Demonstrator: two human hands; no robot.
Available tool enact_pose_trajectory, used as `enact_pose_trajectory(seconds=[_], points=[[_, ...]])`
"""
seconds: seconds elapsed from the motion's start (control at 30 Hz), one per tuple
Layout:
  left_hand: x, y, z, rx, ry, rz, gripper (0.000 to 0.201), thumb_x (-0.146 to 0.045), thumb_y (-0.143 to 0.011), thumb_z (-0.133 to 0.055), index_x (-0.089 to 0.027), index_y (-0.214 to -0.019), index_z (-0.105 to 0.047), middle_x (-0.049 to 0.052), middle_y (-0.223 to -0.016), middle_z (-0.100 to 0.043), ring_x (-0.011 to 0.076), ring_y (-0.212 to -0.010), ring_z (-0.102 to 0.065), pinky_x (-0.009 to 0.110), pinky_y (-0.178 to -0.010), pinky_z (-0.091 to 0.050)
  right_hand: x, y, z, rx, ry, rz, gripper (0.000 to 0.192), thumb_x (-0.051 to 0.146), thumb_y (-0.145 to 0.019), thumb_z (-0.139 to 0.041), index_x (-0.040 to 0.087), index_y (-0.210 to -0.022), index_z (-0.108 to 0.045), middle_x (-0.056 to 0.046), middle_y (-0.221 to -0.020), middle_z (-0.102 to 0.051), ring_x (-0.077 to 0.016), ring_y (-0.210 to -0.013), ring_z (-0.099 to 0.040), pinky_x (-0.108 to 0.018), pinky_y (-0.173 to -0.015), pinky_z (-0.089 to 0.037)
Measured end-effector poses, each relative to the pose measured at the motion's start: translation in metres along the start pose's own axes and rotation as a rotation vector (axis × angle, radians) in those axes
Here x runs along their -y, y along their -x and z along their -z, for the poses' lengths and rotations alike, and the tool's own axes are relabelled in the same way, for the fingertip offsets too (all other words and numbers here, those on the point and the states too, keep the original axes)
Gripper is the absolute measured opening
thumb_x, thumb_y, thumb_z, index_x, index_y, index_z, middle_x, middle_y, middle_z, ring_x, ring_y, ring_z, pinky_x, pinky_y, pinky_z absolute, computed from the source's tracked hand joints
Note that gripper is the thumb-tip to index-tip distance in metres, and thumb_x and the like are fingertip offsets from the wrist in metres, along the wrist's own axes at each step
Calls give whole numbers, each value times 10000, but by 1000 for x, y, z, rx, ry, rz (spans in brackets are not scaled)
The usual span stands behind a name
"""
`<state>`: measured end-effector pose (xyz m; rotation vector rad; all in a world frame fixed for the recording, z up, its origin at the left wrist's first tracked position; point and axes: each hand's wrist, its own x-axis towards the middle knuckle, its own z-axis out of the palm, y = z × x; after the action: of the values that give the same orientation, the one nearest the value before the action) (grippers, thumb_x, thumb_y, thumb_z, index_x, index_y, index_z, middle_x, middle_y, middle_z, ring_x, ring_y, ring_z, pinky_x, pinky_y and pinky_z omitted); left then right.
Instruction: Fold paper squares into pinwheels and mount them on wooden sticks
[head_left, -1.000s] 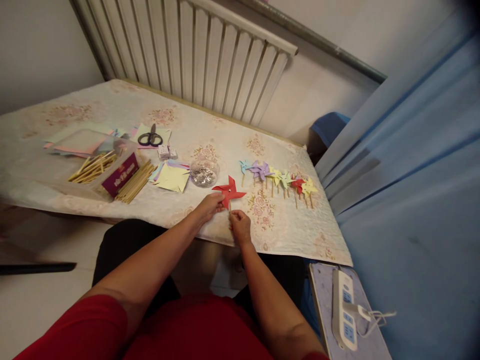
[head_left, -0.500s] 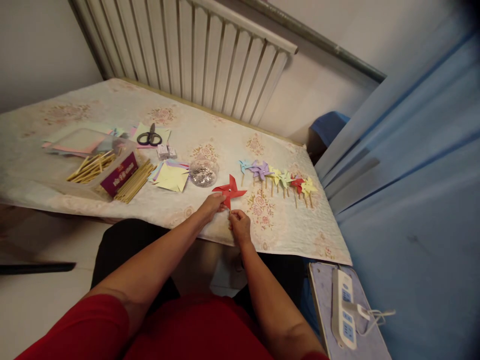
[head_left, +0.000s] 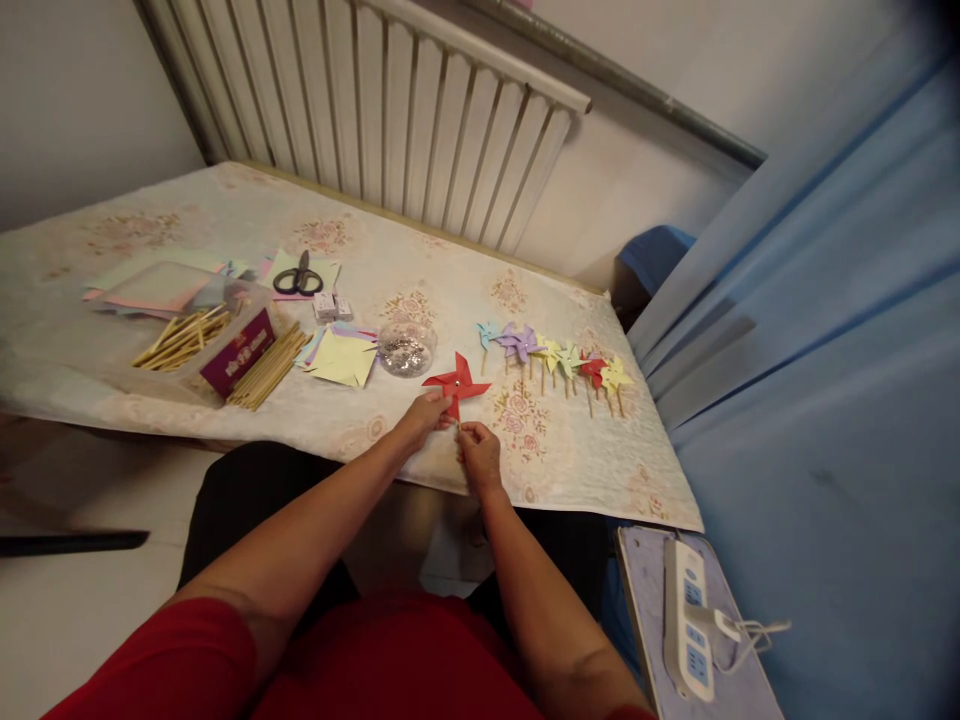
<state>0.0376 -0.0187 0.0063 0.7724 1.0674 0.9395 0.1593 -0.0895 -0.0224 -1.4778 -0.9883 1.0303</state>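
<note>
Red pinwheel [head_left: 457, 384] sits just beyond both hands at the table [head_left: 570, 470] near edge; left hand [head_left: 425, 414] fingers pinch its lower blade, right hand [head_left: 480, 452] fingers close on its stick below. Finished pinwheels [head_left: 555, 355] lie beyond the right fingers.

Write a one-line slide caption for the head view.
Both hands, left hand and right hand, hold a red paper pinwheel over the table, beside a row of finished pinwheels.
</note>
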Motion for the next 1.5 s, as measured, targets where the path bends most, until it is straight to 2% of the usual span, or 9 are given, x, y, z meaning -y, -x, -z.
enact_pose_trajectory(seconds=[0.2,0.33,0.67,1.03,1.23,1.5], points=[[8,5,2,7,-37,-9,215,-186,-701,-750,-142,-728,-541,-2,-616,-617,93,-552,-594,206,-572,-481,6,2,1,9,2,-8,217,333,-674,-587,173,-811,-636,63,-570,-551,-84,-437,-453,-194,-395,-396],[11,6,-2,-12,-68,-1,187,-109,-701,-685,-153,-694,-504,-35,-552,-563,66,-472,-519,186,-518,-426,4,1,0,8,-9,-12,219,327,-674,-590,171,-818,-643,56,-588,-566,-84,-443,-456,-193,-396,-408],[13,5,-8,15,-81,3,146,-88,-710,-633,-154,-684,-506,-28,-537,-560,62,-452,-492,187,-493,-390,3,1,0,26,-17,-34,246,362,-697,-599,177,-854,-641,41,-641,-585,-86,-459,-458,-196,-402,-422],[11,7,-8,61,-90,-10,144,-151,-685,-685,-147,-713,-544,-39,-543,-540,64,-455,-471,196,-491,-368,0,0,1,23,9,-4,232,353,-691,-588,184,-839,-648,44,-632,-578,-90,-463,-447,-203,-406,-419],[11,8,-5,48,-112,-99,137,-211,-698,-665,-156,-705,-540,-45,-540,-530,70,-472,-466,201,-505,-364,-1,0,1,44,6,14,222,335,-683,-596,182,-835,-646,59,-588,-535,-90,-459,-442,-195,-406,-405],[15,8,-2,67,-197,-143,178,-313,-714,-640,-175,-729,-529,-51,-561,-523,89,-491,-460,228,-530,-368,4,1,0,29,-10,-5,197,317,-661,-577,183,-797,-622,66,-573,-540,-84,-441,-432,-194,-399,-384]])
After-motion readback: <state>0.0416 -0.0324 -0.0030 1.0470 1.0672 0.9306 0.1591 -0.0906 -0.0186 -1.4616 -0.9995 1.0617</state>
